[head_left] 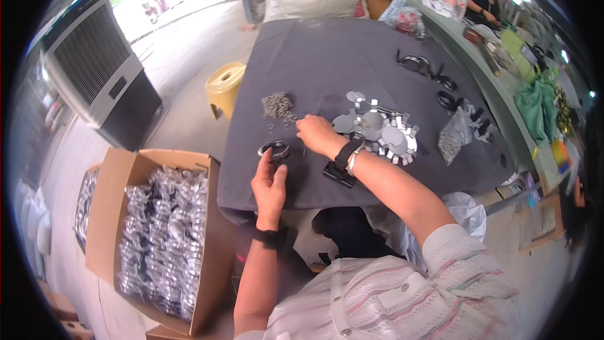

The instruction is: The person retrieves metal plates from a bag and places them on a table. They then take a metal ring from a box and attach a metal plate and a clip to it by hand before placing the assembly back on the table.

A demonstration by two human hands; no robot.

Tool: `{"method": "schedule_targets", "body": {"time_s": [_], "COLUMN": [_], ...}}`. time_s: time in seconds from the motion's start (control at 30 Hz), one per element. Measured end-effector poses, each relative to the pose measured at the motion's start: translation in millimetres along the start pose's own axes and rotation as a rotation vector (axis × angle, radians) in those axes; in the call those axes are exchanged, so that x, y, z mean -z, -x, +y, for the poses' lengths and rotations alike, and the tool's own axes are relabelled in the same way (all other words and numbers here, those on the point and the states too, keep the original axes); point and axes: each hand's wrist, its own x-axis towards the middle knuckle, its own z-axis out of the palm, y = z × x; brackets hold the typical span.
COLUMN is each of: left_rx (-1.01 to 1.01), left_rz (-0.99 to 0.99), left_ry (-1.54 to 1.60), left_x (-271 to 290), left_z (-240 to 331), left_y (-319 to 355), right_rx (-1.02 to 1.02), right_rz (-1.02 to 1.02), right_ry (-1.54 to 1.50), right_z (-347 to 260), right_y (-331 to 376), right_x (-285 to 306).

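Note:
My left hand grips a round black ring-shaped part at the near left of the cloth-covered table, with the fingers at its near side. Beside a heap of small metal pieces, my right hand has its fingertips pinched together. A few loose pieces lie next to those fingertips; whatever is between them is too small to make out. Just right of the right hand lies a pile of grey discs with small white tabs. A black band and a bracelet sit on my right wrist.
A cardboard box of plastic-wrapped parts stands left of the table. A yellow stool and an air cooler are beyond it. Black ring parts and a clear bag lie at right. Another person sits far right.

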Motion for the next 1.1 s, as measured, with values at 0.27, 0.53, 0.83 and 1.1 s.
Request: {"method": "schedule_targets", "body": {"time_s": [0.27, 0.53, 0.83, 1.1], "left_rx": [0.001, 0.013, 0.0, 0.018], "left_rz": [-0.034, -0.012, 0.007, 0.003], "left_ry": [-0.02, -0.037, -0.071, -0.002], "left_x": [3.6, 5.0, 5.4, 1.1], "left_z": [-1.3, -3.0, 0.2, -1.3], "left_y": [-1.5, -1.4, -0.6, 2.1], "right_rx": [-0.161, -0.429, -0.434, -0.426], "right_rz": [0.231, -0.121, -0.1, -0.005], "right_ry": [0.221, 0.299, 0.328, 0.442], "right_z": [69.5, 127.4, 116.7, 116.6], "right_y": [40.2, 28.1, -10.8, -12.5], "right_x": [89.5, 121.7, 102.2, 90.4]}}
